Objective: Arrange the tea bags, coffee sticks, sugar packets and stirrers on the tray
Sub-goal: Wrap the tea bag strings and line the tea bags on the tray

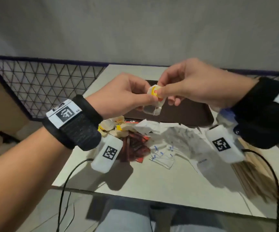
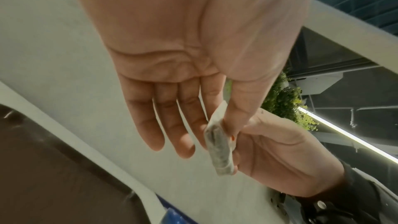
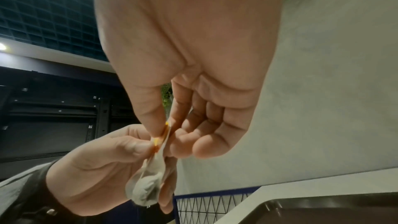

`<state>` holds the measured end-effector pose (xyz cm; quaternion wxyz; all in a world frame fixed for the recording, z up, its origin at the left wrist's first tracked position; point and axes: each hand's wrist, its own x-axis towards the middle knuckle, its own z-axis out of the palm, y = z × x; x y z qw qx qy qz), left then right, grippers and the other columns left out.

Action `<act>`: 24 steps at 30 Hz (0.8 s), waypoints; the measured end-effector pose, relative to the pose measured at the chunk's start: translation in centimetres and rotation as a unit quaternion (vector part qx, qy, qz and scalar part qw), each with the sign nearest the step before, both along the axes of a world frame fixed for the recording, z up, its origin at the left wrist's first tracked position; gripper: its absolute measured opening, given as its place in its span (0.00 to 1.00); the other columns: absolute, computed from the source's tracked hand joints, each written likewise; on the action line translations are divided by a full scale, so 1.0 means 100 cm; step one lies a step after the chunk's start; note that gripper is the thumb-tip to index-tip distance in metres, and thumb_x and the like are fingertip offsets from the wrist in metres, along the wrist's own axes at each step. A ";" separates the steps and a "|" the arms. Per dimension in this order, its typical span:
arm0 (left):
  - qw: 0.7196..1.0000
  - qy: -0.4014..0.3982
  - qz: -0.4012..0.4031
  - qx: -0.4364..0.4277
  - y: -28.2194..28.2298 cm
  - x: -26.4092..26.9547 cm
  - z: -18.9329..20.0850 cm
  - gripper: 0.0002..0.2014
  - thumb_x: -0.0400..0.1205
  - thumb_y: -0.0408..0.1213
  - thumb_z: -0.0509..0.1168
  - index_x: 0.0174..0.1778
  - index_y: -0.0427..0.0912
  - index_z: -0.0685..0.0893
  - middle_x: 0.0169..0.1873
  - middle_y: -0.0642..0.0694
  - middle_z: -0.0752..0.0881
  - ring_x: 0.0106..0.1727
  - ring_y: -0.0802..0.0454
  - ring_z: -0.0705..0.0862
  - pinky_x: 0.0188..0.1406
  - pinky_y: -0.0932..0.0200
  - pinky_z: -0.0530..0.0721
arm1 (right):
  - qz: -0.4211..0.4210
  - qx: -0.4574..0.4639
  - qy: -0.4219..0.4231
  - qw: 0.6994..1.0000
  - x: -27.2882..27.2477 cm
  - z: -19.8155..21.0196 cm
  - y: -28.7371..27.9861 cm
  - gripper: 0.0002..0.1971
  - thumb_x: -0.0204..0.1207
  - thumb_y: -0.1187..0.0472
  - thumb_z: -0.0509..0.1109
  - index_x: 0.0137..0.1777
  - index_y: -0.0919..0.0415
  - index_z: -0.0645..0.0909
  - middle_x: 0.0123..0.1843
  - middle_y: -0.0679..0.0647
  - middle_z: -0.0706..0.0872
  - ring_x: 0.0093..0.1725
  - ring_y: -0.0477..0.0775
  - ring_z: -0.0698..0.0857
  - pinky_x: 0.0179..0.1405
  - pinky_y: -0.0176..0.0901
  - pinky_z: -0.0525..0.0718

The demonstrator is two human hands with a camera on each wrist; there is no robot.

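Head view: tea bag (image 1: 154,99) is pinched by left hand (image 1: 118,96) and right hand (image 1: 190,84); tag is best straightened gently before tray (image 1: 185,114) placement

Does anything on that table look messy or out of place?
Yes. The tray looks bare, while tea bags, coffee sticks and sugar packets lie in jumbled heaps on the table before it.

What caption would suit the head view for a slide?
Both hands, left hand and right hand, pinch one tea bag above the dark tray.
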<state>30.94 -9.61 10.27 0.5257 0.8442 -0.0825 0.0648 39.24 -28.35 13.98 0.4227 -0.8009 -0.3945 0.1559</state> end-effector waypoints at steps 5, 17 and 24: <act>1.000 -0.026 -0.009 0.004 0.008 -0.018 0.021 0.15 0.77 0.38 0.78 0.48 0.27 0.89 0.42 0.29 0.92 0.40 0.38 0.90 0.36 0.55 0.91 | 0.015 -0.017 -0.022 1.000 -0.021 0.025 0.002 0.09 0.78 0.65 0.78 0.50 0.72 0.86 0.36 0.60 0.87 0.31 0.49 0.83 0.36 0.45 0.83; 0.915 -0.189 0.205 -0.292 0.179 0.000 0.009 0.09 0.74 0.44 0.79 0.43 0.45 0.90 0.36 0.46 0.92 0.36 0.48 0.90 0.46 0.52 0.90 | -0.029 -0.157 -0.064 0.985 0.083 0.068 0.124 0.05 0.81 0.68 0.75 0.53 0.68 0.85 0.40 0.59 0.90 0.38 0.52 0.87 0.43 0.46 0.89; 0.875 -0.153 0.177 -0.424 0.210 0.035 -0.034 0.06 0.82 0.38 0.67 0.47 0.43 0.89 0.40 0.44 0.89 0.40 0.46 0.88 0.46 0.48 0.90 | -0.071 -0.247 -0.020 0.966 0.194 -0.008 0.225 0.05 0.81 0.71 0.72 0.52 0.64 0.81 0.49 0.64 0.89 0.46 0.59 0.91 0.48 0.51 0.91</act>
